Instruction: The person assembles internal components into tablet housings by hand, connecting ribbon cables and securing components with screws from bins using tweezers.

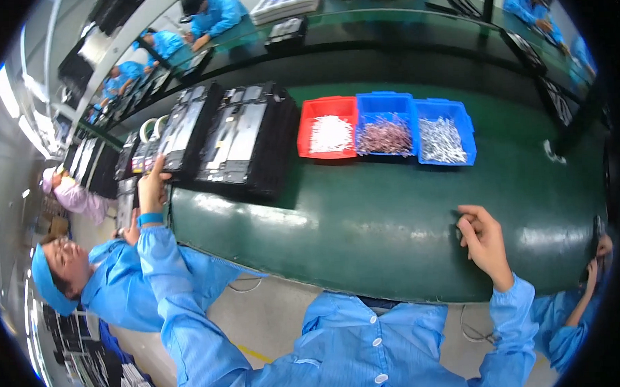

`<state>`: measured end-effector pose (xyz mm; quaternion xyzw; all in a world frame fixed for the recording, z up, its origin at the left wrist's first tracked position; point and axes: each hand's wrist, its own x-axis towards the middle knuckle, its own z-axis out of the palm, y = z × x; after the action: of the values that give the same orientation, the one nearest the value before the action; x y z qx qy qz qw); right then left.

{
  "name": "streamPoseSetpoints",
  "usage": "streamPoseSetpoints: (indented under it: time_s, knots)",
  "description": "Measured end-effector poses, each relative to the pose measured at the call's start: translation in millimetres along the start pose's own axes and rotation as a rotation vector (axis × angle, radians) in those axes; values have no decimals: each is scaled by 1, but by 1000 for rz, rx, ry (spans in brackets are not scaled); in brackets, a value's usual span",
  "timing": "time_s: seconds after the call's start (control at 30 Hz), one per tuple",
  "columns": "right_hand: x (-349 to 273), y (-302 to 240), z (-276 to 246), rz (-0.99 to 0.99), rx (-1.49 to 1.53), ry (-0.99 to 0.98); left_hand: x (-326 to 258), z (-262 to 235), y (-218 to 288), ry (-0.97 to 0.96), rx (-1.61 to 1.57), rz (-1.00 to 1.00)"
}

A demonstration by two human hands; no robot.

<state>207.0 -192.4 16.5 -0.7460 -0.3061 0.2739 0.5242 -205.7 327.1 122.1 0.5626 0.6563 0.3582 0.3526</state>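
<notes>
My left hand [152, 189] reaches to the near edge of a stack of black trays [187, 133], its index finger stretched out and the other fingers partly bent. It seems to touch the tray edge, and no held thing shows in it. Beside that stack stands a taller stack of black trays [234, 145], its top one carrying flat silver and black electronic parts. My right hand [486, 242] hovers over the green table [366, 236], fingers curled in and thumb close to the index finger. Whatever may lie between those fingertips is too small to make out.
Beyond the table's middle stand a red bin [329, 152] of white pieces, a blue bin [383, 102] of reddish-brown pieces and a blue bin [444, 110] of silvery pieces. A co-worker [115, 282] is close on my left, another person's hands [596, 262] at the far right. Rolls of tape [149, 129] stand behind the left stack.
</notes>
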Motion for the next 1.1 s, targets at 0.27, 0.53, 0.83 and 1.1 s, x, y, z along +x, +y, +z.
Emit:
streamPoseSetpoints:
  time_s: [0.27, 0.53, 0.83, 1.1]
  knots:
    - [52, 17, -21, -246, -196, 123, -111, 42, -13, 207, 23, 858]
    - [173, 93, -163, -160, 30, 866, -255, 181, -15, -670, 149, 1351]
    - [283, 130, -275, -221, 352, 1100, -306, 259, -12, -812, -42, 942]
    - [323, 157, -328, 52, 251, 1394, -266, 290, -4, -332, -74, 1020]
